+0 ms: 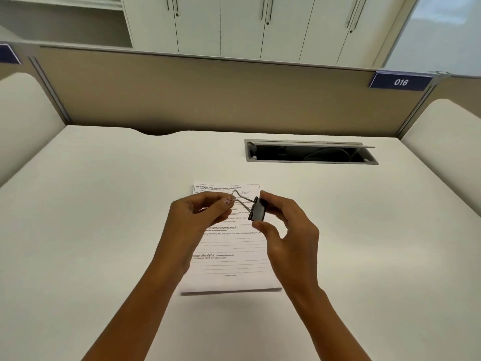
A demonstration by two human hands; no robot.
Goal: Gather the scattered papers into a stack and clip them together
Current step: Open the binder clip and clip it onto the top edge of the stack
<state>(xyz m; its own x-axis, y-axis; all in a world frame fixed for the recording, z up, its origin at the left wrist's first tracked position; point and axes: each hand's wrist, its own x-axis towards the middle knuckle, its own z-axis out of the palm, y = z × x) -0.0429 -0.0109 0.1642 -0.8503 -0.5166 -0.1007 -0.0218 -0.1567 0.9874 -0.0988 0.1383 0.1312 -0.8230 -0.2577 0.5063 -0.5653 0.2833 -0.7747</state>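
Observation:
A neat stack of printed papers [234, 267] lies flat on the white desk [104, 230], in the middle of the view. Above its upper half I hold a black binder clip [257, 210] with silver wire handles. My right hand [289, 230] grips the clip's black body between thumb and fingers. My left hand [197, 217] pinches the wire handles at their looped end. The clip hangs clear of the paper. My hands cover parts of the top sheet.
An open cable tray slot [309, 152] is set into the desk at the back right. A beige partition [208, 95] with a blue "016" label [400, 80] runs behind the desk, and white cabinets stand beyond it.

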